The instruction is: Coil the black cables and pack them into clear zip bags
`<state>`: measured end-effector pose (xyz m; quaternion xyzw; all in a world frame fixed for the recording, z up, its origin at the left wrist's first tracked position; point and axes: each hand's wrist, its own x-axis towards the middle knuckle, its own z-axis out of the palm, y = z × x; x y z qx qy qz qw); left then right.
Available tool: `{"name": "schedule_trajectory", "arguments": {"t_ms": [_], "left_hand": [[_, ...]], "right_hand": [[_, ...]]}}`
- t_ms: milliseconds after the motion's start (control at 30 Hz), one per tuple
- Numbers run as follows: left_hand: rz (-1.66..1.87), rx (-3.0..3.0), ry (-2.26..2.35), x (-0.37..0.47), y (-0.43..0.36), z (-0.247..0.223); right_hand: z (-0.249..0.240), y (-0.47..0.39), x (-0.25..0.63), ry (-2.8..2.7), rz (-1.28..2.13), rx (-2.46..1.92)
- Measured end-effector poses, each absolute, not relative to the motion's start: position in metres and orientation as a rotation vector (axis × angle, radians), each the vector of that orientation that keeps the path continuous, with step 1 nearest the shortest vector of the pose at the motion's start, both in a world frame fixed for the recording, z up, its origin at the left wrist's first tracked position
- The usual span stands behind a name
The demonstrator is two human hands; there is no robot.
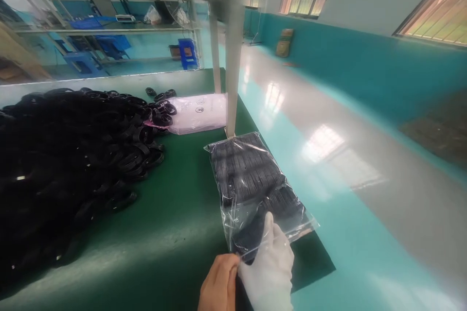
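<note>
No words or numbers are legible. Small printed symbols (199,110), one ringed, and faint lettering (211,110) too small to read stand on the pale pink bag (204,121), on the bench (182,214) beyond and left of the gloved right fingers (269,226).

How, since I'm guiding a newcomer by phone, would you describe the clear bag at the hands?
On the green tabletop, find the pale post. The clear bag lies by its foot at the tabletop's right edge, the left hand and gloved right hand at its near end. Unlike the pinkish-white bag beyond, it shows rows of black pieces inside.
</note>
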<state>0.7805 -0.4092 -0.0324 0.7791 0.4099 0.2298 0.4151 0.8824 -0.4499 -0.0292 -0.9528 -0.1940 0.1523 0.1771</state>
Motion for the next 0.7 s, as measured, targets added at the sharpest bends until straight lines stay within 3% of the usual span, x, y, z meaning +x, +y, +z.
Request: {"name": "schedule_trajectory", "arguments": {"t_ms": [400,700], "left_hand": [[0.532,1.775,0.851,0.785,-0.394,-0.025],[0.522,1.746,0.765,0.784,-0.388,-0.029]], "right_hand": [[-0.006,-0.469,0.887,-0.620,0.701,-2.559],[-0.002,-0.471,0.869,-0.602,0.383,-2.689]]}}
